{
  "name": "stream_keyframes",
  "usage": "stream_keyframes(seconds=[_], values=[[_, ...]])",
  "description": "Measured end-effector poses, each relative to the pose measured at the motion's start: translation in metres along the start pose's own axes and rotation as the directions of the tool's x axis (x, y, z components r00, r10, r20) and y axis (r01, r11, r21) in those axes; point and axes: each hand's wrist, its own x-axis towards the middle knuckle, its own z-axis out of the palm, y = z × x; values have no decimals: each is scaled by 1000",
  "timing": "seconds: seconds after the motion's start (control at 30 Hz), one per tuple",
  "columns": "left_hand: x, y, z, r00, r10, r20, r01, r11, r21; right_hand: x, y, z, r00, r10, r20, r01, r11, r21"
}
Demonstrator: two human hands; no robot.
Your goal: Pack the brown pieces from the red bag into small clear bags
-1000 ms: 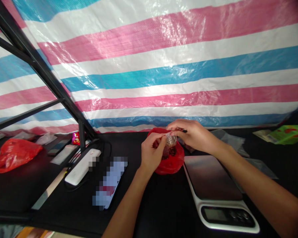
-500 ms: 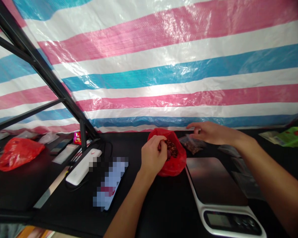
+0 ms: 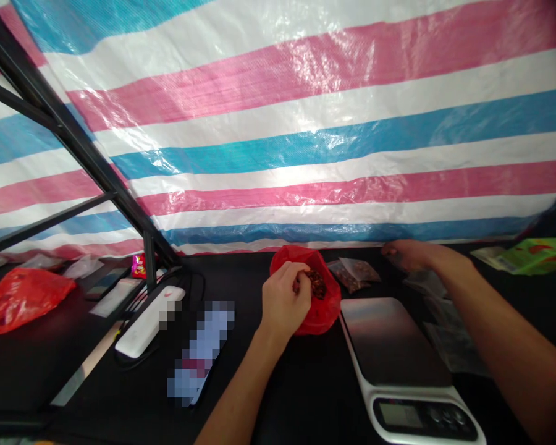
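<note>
My left hand (image 3: 285, 300) is over a red plastic bag (image 3: 322, 318). Its fingers are curled closed at the bag's mouth; what they pinch, if anything, is hidden. Small glossy reddish-brown pieces (image 3: 318, 285) lie inside the bag. A small clear bag with brown bits (image 3: 354, 273) lies just right of the red one. My right hand (image 3: 412, 254) is farther right, near the striped sheet and beside several flat clear plastic bags (image 3: 454, 346). Motion smears its fingers. A kitchen scale (image 3: 393, 340) with a bare metal plate stands between my forearms.
A phone (image 3: 201, 352) and a white power strip (image 3: 151, 321) with cables lie to the left. Beyond the black frame (image 3: 92, 164) sits another red bag (image 3: 28, 296). A green packet (image 3: 537, 254) lies far right. The striped sheet (image 3: 328, 142) hangs behind the black table (image 3: 301, 389).
My right hand has moved right, away from the small clear bag with brown bits. My left hand stays at the red bag. The view has shifted slightly.
</note>
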Motion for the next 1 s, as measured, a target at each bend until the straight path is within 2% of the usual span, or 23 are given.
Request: stream_keyframes(seconds=[0.13,0.27,0.4,0.47,0.57,0.7,0.8,0.93,1.0], values=[[1,-4,1,1000,-18,3,18,1000,3,1,-4,-8,987,-65,146,41,985,166],[1,-5,0,1000,-3,19,3,1000,-16,-3,-13,-31,967,-187,173,124,939,322],[0,-1,1,997,58,45,-56,997,-61,-14,-36,-57,953,-300,36,252,855,453],[-2,2,4,997,63,51,-59,995,-82,-23,-56,-66,934,-344,-99,340,764,548],[-5,4,12,999,-4,47,12,985,-170,-37,-96,-71,896,-420,-143,394,604,693],[-8,1,18,997,-61,46,74,925,-373,-52,-145,-62,833,-550,-58,329,408,852],[-7,-1,17,997,-58,56,77,878,-473,-57,-165,-52,805,-594,-8,265,347,900],[-4,-2,14,994,-72,79,104,834,-542,-59,-174,-46,818,-575,12,206,312,927],[-4,0,14,991,-84,108,131,803,-582,-58,-172,-45,842,-540,0,196,304,932]])
